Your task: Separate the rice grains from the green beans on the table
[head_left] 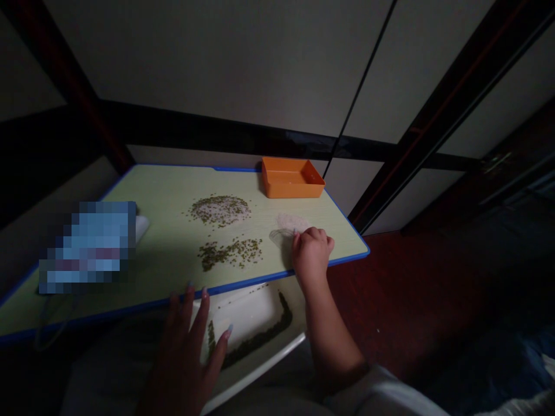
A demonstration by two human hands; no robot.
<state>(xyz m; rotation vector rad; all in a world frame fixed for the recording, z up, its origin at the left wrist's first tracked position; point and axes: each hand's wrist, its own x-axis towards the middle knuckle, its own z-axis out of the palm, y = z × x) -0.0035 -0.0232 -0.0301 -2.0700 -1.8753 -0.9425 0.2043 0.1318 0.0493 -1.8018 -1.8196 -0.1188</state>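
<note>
My left hand (pixel 186 341) lies with fingers spread on the rim of a white tray (pixel 255 315) that sits below the table's front edge; a line of green beans (pixel 260 338) lies in the tray. My right hand (pixel 311 251) rests on the light green table (pixel 169 196), fingers curled at a small pile of white rice (pixel 291 222). What the fingers pinch, if anything, is too small to see. A pile of green beans (pixel 229 253) lies left of that hand. Farther back is a mixed heap of beans and rice (pixel 220 209).
An orange box (pixel 291 178) stands at the table's back right corner. A blurred blue patch (pixel 89 245) covers something at the table's left, with a white object (pixel 141 226) beside it. Dark red floor (pixel 416 289) lies to the right, white panels behind.
</note>
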